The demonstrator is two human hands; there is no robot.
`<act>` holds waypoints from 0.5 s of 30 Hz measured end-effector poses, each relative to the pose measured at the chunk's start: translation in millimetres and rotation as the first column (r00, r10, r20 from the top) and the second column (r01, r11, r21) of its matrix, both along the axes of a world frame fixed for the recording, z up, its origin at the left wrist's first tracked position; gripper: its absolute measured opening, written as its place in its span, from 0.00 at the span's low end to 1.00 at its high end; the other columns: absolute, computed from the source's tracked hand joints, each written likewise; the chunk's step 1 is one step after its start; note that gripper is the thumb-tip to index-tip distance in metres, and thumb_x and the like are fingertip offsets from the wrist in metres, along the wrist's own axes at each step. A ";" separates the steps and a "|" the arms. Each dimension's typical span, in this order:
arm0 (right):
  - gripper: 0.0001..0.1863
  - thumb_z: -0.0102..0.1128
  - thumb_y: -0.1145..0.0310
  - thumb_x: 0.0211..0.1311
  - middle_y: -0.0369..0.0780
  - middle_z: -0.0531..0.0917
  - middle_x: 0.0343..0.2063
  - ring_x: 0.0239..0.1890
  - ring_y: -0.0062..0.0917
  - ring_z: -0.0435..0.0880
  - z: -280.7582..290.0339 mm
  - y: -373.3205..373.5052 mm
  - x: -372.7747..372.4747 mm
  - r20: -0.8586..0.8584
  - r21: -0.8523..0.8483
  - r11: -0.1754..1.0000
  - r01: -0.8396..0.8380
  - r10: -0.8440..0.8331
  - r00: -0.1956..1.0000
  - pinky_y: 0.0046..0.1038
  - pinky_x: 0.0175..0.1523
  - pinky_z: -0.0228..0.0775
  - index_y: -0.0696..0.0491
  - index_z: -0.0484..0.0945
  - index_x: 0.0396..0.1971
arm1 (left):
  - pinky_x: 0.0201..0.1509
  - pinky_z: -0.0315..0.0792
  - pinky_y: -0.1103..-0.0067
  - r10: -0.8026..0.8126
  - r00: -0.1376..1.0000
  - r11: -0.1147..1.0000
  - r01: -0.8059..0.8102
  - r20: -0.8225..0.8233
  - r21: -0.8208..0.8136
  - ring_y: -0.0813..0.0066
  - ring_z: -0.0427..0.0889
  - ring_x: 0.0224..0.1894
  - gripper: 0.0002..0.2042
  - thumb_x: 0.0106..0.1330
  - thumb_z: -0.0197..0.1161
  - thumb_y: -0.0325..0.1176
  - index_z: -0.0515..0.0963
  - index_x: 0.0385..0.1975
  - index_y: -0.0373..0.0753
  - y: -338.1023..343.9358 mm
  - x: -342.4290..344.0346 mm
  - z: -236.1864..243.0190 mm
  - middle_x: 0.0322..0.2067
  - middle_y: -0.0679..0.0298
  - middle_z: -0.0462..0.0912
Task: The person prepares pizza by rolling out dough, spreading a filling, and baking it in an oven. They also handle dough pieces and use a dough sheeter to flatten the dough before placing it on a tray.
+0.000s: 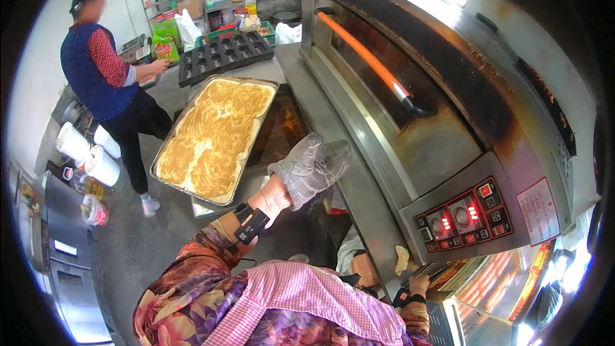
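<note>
Checked apron [291,291] sits nearest. Tray [256,138] slants lengthwise away, left of the closer, mitted left hand [314,170]; its grip's width I cannot tell.

The grey mitt [311,173] is thick, matt cloth with a rough, scuffed face. The baking tray [256,144] has a dark metal rim; the baked sheet [214,134] in it looks matt and slightly uneven. Smooth grey metal with a dull sheen faces the oven [442,166], roughened by brown scorching, and its orange handle [365,51] is glossy. The checked apron [301,295] is soft cloth, the 3 white buckets [102,166] smooth plastic, the notice [538,211] paper.
</note>
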State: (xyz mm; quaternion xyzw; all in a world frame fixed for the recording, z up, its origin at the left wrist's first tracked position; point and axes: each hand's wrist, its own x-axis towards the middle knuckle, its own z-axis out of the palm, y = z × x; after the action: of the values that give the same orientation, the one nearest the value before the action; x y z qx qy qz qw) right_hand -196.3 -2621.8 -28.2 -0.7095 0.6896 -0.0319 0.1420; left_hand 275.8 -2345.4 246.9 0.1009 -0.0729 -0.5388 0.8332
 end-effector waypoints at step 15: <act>0.50 0.60 0.71 0.43 0.58 0.78 0.45 0.52 0.47 0.77 -9.9 55.6 23.9 0.324 0.203 0.928 0.312 -0.365 0.873 0.34 0.55 0.68 0.60 0.42 0.66 | 0.48 0.74 0.67 -0.020 0.995 0.996 0.011 0.095 0.092 0.63 0.77 0.44 0.18 0.65 0.59 0.42 0.68 0.44 0.34 -215.2 105.8 51.9 0.40 0.52 0.76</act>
State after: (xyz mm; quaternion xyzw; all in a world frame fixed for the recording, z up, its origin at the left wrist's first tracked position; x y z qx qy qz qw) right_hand -172.4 -2566.2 -38.1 -0.5477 0.7665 -0.1342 0.3074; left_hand 381.5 -2560.6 298.9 0.1639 -0.0891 -0.5426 0.8190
